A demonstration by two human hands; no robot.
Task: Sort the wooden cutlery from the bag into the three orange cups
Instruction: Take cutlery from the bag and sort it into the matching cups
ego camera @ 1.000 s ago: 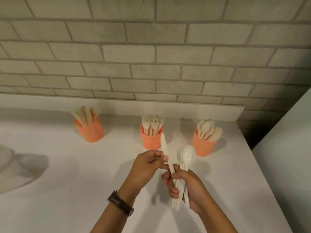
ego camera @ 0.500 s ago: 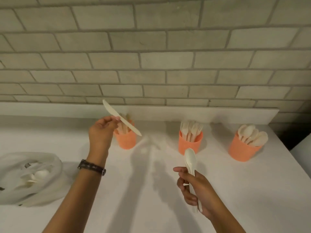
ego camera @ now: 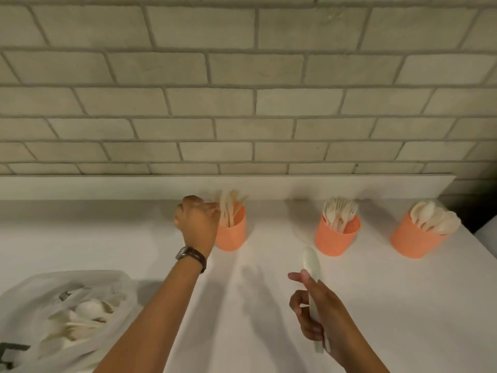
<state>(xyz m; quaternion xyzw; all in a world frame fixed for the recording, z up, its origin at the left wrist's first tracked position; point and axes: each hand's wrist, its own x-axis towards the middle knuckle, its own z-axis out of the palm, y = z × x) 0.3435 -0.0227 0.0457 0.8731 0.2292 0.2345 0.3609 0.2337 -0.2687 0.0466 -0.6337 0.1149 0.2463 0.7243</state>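
Reaching to the rim of the knife cup (ego camera: 230, 232), the left hand (ego camera: 196, 222) is curling loosely; whether its fingers are clamped on a knife cannot be told. The right hand (ego camera: 320, 316) is gripping a spoon (ego camera: 312, 262) by the handle, bowl upward. Forks are standing in the middle cup (ego camera: 336, 238), spoons in the right cup (ego camera: 414, 240). More cutlery is lying in the bag (ego camera: 67, 316) on the counter (ego camera: 269, 305). Risk: a hand brushing the light knife cup could be tipping it.

bag (ego camera: 67, 313) cut by left edge | left hand (ego camera: 196, 222) grip unclear
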